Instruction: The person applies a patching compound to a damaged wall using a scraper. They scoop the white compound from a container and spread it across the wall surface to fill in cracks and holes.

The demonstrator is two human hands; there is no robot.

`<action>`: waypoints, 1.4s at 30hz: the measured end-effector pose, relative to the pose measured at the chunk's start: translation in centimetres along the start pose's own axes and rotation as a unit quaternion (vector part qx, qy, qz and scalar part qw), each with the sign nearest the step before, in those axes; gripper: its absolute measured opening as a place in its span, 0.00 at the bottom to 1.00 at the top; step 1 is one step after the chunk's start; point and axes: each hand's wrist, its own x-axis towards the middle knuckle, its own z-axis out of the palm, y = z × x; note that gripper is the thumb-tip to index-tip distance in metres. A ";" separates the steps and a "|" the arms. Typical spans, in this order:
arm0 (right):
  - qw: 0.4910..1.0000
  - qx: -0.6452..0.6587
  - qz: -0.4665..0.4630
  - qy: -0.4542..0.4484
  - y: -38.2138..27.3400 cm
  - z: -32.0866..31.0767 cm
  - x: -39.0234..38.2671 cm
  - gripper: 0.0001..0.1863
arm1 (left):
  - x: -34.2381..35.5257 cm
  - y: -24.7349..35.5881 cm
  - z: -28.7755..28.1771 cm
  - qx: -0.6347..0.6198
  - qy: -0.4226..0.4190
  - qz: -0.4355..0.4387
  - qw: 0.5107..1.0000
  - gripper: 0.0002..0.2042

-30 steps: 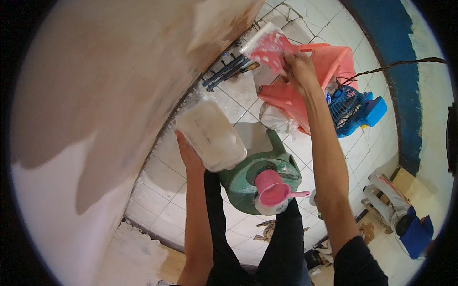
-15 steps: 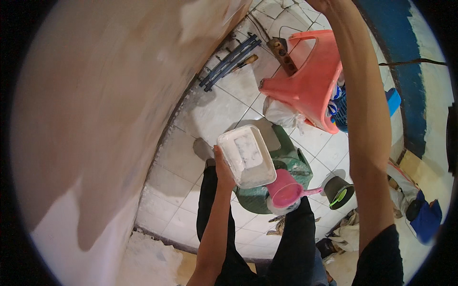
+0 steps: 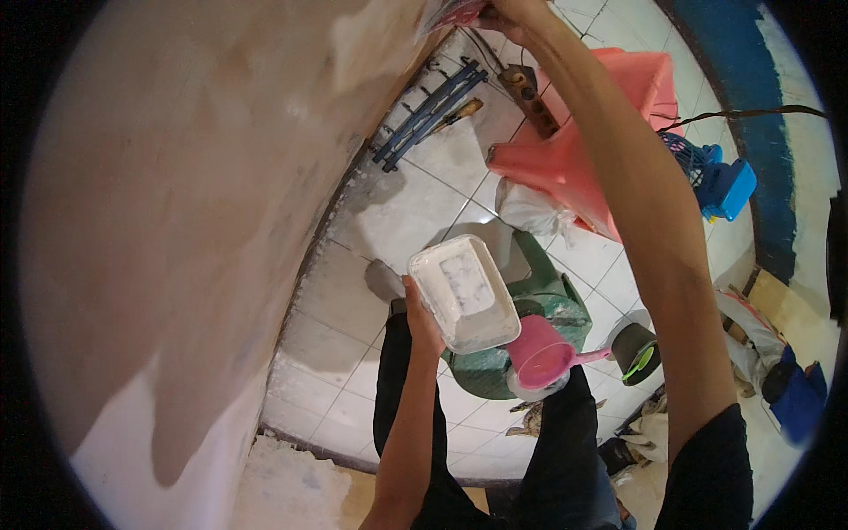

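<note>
My left hand (image 3: 426, 322) is closed on the near-left edge of a white rectangular plastic tub (image 3: 505, 331), whose inside is smeared with white paste. At the top edge of the view my right hand (image 3: 511, 18) is closed on a flat, partly see-through reddish piece (image 3: 452, 14). That piece is at the plastered wall (image 3: 203, 177); its far part is cut off and blurred, so its kind does not show. Beneath the tub stands a green plastic stool (image 3: 477, 375) with a pink long-handled dipper (image 3: 541, 353) on it.
A red plastic stool (image 3: 552, 168) lies tipped over, beside a power strip (image 3: 530, 99) with cables and a blue fan (image 3: 726, 187). Blue rack bars (image 3: 433, 115) and a brush lie along the wall. A dark bucket (image 3: 632, 344) stands right; cloths and bags lie beyond it.
My right hand has come down and left into view, bringing the reddish piece to the wall. My left hand still holds the tub. The whole view has shifted slightly.
</note>
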 end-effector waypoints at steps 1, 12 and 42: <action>1.000 0.008 -0.007 -0.019 -1.7 -0.7 -1.0 0.14 | 0.2 -0.2 0.2 0.003 -0.009 -0.002 1.000 0.39; 0.983 0.020 -0.131 -0.128 -16.5 -6.8 -8.8 0.13 | 1.1 -0.7 1.0 -0.063 -0.031 0.012 0.997 0.33; 0.988 0.061 -0.133 -0.046 -10.8 -5.5 -13.7 0.08 | 0.6 -0.2 0.6 -0.043 -0.056 0.051 0.996 0.33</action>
